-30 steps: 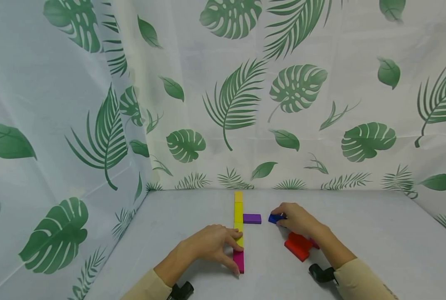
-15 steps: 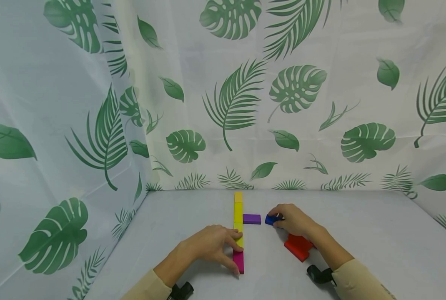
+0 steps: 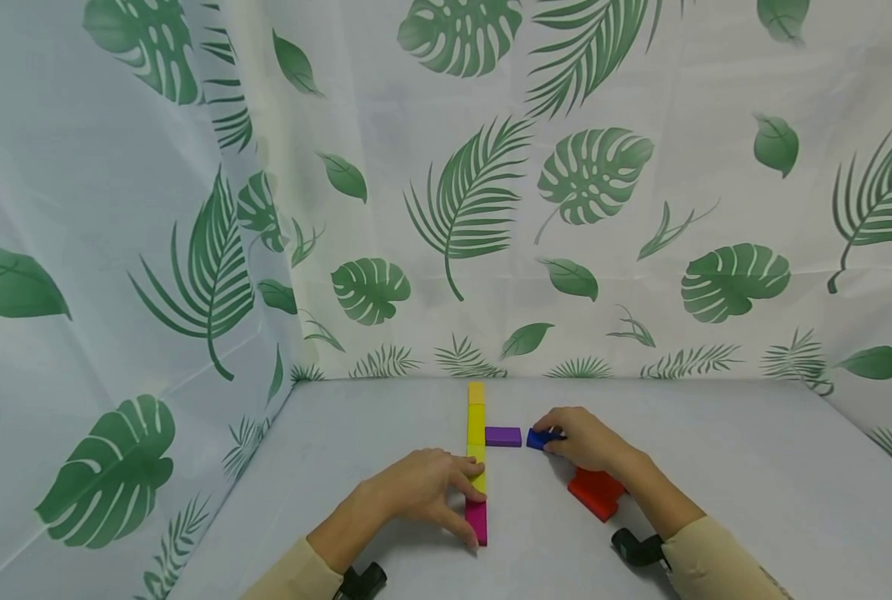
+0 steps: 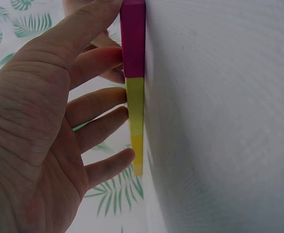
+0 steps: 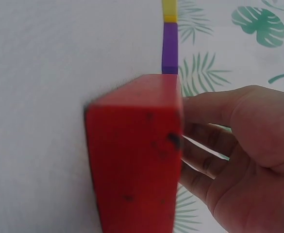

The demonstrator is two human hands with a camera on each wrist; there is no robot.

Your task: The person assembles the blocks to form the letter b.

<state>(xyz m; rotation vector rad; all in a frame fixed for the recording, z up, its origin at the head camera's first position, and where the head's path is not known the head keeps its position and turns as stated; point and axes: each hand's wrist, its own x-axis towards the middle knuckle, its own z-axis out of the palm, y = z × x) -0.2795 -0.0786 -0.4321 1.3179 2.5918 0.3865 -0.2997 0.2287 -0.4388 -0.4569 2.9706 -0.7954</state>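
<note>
Yellow-magenta column (image 3: 476, 450) laid, purple block (image 3: 503, 437) butted on. Blue block (image 3: 538, 439), pinched in my right fingers (image 3: 553, 418), just short of purple. Left fingers (image 3: 467, 487) extended, touching column. Red blocks (image 3: 594, 493) look unplaced.

Left of the held block (image 3: 541, 439) lies the crosswise block (image 3: 503, 437) (apparently touching the block row (image 3: 476, 423)).

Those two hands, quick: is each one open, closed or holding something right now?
Left hand: open, touching the magenta block and yellow blocks.
Right hand: closed, holding the blue block.
</note>
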